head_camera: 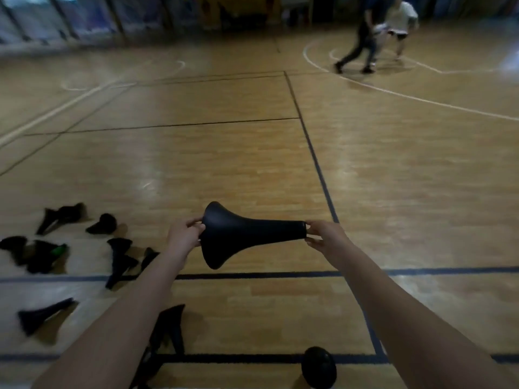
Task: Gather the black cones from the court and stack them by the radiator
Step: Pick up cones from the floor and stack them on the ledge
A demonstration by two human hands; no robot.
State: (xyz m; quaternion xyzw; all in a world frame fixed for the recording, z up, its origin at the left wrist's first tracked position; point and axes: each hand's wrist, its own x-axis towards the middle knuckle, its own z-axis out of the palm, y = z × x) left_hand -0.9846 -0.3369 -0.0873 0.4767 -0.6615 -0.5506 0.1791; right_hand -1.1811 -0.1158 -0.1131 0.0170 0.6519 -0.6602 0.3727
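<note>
Two grips hold your black cone (241,234): left grip (184,234) pinches base, right grip (323,237) tip. Gathering step, seemingly; next, fetch loose cones (118,259), near left.

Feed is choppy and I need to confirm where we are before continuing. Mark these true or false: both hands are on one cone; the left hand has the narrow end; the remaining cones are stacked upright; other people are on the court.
1. Both hands hold one black cone, turned sideways above the floor. True.
2. The left hand grips the narrow end. False: it holds the wide base, and the right hand pinches the narrow tip.
3. The other cones stand in a neat upright stack. False: they lie scattered on their sides on the floor to the left.
4. Two people are at the far right of the court. True.
</note>
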